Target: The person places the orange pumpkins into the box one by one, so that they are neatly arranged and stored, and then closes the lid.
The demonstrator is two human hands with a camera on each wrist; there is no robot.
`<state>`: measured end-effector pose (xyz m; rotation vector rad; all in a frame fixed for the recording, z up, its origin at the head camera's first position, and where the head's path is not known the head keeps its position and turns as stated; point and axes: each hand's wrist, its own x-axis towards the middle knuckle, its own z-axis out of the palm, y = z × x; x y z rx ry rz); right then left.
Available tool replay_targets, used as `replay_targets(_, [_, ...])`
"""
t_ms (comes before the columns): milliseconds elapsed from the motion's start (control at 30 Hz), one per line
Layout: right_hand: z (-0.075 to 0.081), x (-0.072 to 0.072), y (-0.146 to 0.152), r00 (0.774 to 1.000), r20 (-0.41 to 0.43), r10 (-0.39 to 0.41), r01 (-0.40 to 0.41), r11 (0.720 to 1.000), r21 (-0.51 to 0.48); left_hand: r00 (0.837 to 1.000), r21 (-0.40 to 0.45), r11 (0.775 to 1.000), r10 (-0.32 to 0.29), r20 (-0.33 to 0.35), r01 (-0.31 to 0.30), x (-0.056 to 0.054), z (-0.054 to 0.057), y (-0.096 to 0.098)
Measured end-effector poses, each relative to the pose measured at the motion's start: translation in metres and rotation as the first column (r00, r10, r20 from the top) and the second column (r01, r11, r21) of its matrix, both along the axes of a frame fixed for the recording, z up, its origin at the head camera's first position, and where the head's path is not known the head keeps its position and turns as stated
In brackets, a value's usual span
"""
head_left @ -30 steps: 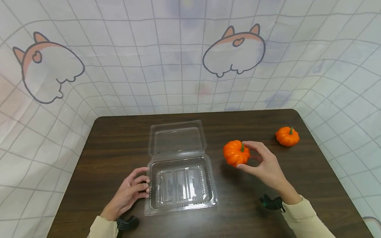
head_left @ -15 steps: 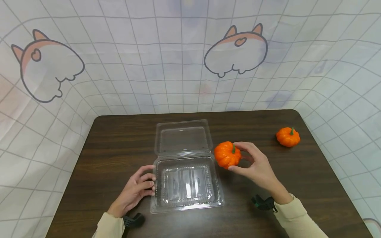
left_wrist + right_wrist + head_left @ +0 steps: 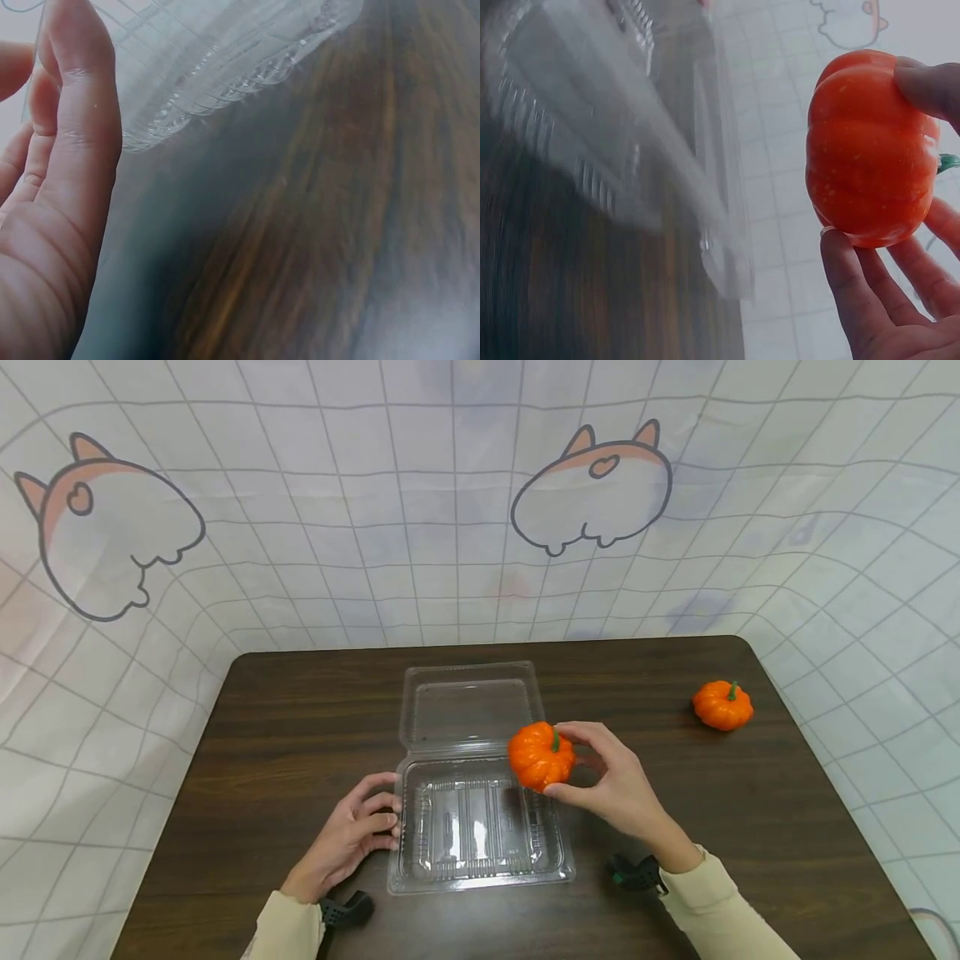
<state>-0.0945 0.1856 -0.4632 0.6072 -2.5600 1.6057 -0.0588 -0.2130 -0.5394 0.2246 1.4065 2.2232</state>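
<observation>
A clear plastic clamshell container (image 3: pixel 480 881) lies opened out on the dark table, its lid (image 3: pixel 472 706) folded back toward the wall. At its left rim, my left hand (image 3: pixel 348 831) pinches the edge between thumb (image 3: pixel 82 127) and fingers. My right hand (image 3: pixel 618 785) holds a small orange pumpkin (image 3: pixel 538 758) by its side, thumb and fingertips spread around it, green stem toward the palm. In the head view, this pumpkin overlaps the container's upper right corner; in the right wrist view, it hangs in the air beside the blurred container (image 3: pixel 577 97).
A second orange pumpkin (image 3: pixel 722 706) sits near the back right corner of the brown wood-grain table (image 3: pixel 300 710). A white gridded cloth (image 3: pixel 450 593) with cartoon animal drawings rises behind the table and along both sides.
My right hand has carried the pumpkin leftward, from beside the container to over its right edge. The container has slid right together with my left hand. The second pumpkin stays put.
</observation>
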Motion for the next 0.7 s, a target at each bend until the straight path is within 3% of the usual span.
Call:
replay_targets(200, [-0.002, 0.001, -0.016, 0.999, 0.012, 0.049, -0.049, 0.999, -0.007, 1.000, 0.032, 0.999, 0.000, -0.007, 0.000, -0.002, -0.002, 0.008])
replay_targets(700, [-0.005, 0.004, -0.038, 0.991, 0.064, 0.119, -0.121, 0.992, 0.021, 0.999, 0.004, 1.000, 0.025, 0.022, -0.025, -0.010, -0.003, 0.020])
